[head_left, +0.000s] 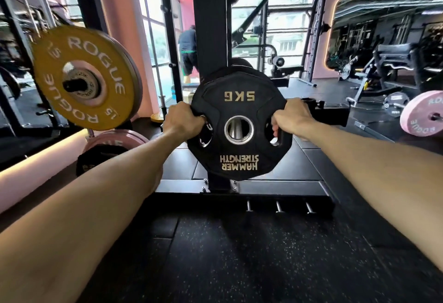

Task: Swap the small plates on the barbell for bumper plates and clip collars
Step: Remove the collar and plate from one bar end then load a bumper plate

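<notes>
Before rack upright (211, 14), both hands' grip clamps 5kg plate (239, 156).

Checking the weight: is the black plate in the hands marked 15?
No, the black plate reads 5KG; the yellow plate carries the 15.

- The rack upright (211, 26) stands in the middle, and the 5 kg plate (239, 125) hangs right in front of it.
- The left hand (183, 120) grips the plate's left edge, the right hand (291, 118) its right edge.
- Left of the upright, a 15 kg bumper plate (84, 82) sits on a storage peg, with more plates below it.
- Far right of the upright, a loaded barbell (424, 115) lies on the floor.
- Behind the upright, a person (188, 48) stands by the windows.
</notes>
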The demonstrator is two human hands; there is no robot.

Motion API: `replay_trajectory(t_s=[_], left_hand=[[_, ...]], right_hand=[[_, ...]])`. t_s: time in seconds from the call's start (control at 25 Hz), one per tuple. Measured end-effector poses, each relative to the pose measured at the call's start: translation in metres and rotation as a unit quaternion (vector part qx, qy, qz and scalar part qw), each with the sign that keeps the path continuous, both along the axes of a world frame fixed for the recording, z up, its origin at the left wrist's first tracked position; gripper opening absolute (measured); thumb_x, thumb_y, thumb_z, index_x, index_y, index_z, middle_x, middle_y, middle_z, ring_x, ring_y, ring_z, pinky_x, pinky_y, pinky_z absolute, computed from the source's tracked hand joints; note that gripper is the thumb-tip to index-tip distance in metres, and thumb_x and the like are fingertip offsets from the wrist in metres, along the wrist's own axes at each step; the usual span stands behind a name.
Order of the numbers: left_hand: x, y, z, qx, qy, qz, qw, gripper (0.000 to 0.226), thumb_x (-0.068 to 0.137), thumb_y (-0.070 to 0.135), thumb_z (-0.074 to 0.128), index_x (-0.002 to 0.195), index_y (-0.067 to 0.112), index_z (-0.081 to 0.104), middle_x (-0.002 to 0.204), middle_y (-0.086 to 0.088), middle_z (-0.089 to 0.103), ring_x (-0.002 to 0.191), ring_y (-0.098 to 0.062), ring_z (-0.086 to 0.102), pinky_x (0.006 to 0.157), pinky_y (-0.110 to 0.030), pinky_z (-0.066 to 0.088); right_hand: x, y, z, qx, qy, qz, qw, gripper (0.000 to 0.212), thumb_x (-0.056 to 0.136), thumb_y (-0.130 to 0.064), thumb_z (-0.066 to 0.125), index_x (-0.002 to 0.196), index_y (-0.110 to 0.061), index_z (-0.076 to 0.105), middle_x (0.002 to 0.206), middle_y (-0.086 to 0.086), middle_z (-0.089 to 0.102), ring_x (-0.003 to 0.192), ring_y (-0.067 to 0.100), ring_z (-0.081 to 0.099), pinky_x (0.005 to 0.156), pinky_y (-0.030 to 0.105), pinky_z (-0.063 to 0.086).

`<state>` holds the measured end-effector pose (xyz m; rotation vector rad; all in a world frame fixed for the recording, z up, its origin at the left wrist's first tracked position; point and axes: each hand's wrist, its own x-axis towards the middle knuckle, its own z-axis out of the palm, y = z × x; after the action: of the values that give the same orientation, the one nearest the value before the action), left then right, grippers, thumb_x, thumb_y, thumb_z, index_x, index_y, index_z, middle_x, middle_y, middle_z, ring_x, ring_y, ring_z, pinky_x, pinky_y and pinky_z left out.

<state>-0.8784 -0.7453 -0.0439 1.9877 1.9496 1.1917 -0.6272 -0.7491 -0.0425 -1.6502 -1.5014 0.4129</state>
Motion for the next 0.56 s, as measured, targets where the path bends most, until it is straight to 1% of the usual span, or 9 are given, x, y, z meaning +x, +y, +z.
replay_trajectory(t_s=[0.04,0.12,0.2,0.24,0.28,0.36,0.4,0.44,0.56], left_hand=[[0.000,0.002,0.015,0.002,0.006,0.005,1.000,0.023,0.081,0.025,0.066,0.070,0.004,0.065,0.081,-0.011,0.067,0.079,-0.031,0.065,0.069,-0.036,0.054],[0.002,0.009,0.056,0.001,0.017,0.016,1.000,0.023,0.082,0.025,0.066,0.068,0.007,0.063,0.078,-0.009,0.066,0.078,-0.029,0.065,0.067,-0.034,0.051],[0.001,0.016,0.106,0.006,0.026,0.033,0.999,0.023,0.082,0.024,0.065,0.065,0.010,0.060,0.077,-0.011,0.063,0.079,-0.032,0.064,0.066,-0.034,0.049],[0.001,0.019,0.134,0.008,0.025,0.041,0.999,0.021,0.082,0.024,0.065,0.068,0.007,0.062,0.078,-0.012,0.063,0.080,-0.034,0.063,0.067,-0.034,0.049],[0.000,0.021,0.163,0.007,0.027,0.049,0.998,0.020,0.082,0.023,0.064,0.073,0.005,0.065,0.076,-0.013,0.062,0.079,-0.034,0.062,0.066,-0.034,0.048],[-0.004,0.020,0.220,0.002,0.031,0.059,0.998,0.019,0.082,0.022,0.064,0.073,0.005,0.064,0.065,-0.007,0.055,0.072,-0.031,0.057,0.062,-0.032,0.042],[-0.007,0.021,0.246,0.002,0.027,0.060,0.998,0.019,0.082,0.021,0.065,0.071,0.006,0.063,0.061,-0.005,0.052,0.070,-0.030,0.055,0.061,-0.031,0.040],[-0.011,0.023,0.280,0.003,0.025,0.061,0.998,0.021,0.082,0.022,0.066,0.069,0.006,0.062,0.061,-0.004,0.051,0.069,-0.030,0.055,0.061,-0.031,0.040],[-0.025,0.031,0.374,0.011,0.013,0.073,0.997,0.031,0.082,0.022,0.067,0.059,0.007,0.052,0.064,-0.007,0.051,0.071,-0.031,0.054,0.062,-0.033,0.042]], right_hand=[[0.000,0.003,0.015,-0.005,0.001,0.007,1.000,0.028,0.072,0.002,0.058,0.098,-0.005,0.066,0.049,0.007,0.067,0.045,0.017,0.067,0.058,0.026,0.058],[0.000,0.012,0.056,-0.006,0.006,0.014,1.000,0.014,0.072,0.003,0.058,0.081,0.008,0.068,0.054,0.012,0.069,0.050,0.021,0.069,0.064,0.030,0.060],[-0.003,0.017,0.108,-0.010,0.003,0.021,1.000,0.011,0.072,0.003,0.058,0.069,0.004,0.069,0.055,0.011,0.068,0.049,0.020,0.067,0.058,0.024,0.057],[-0.005,0.020,0.137,-0.012,-0.008,0.023,1.000,0.012,0.072,0.002,0.058,0.064,0.001,0.067,0.055,0.010,0.067,0.048,0.018,0.065,0.054,0.021,0.053],[-0.006,0.023,0.167,-0.012,-0.012,0.024,1.000,0.013,0.071,0.002,0.058,0.061,-0.001,0.066,0.055,0.009,0.067,0.048,0.018,0.064,0.054,0.022,0.053],[-0.011,0.030,0.223,-0.015,0.006,0.038,0.999,0.013,0.070,0.002,0.057,0.059,-0.001,0.064,0.055,0.011,0.067,0.051,0.023,0.067,0.064,0.032,0.060],[-0.014,0.035,0.249,-0.013,0.009,0.049,0.999,0.013,0.070,0.003,0.057,0.059,0.000,0.063,0.054,0.012,0.067,0.052,0.026,0.068,0.067,0.036,0.061],[-0.018,0.038,0.283,-0.014,0.008,0.056,0.998,0.014,0.071,0.003,0.057,0.059,0.000,0.063,0.052,0.012,0.066,0.053,0.027,0.069,0.067,0.037,0.061],[-0.032,0.048,0.376,-0.008,0.009,0.065,0.998,0.012,0.074,0.003,0.058,0.064,0.003,0.065,0.044,0.006,0.063,0.050,0.026,0.068,0.055,0.029,0.057]])
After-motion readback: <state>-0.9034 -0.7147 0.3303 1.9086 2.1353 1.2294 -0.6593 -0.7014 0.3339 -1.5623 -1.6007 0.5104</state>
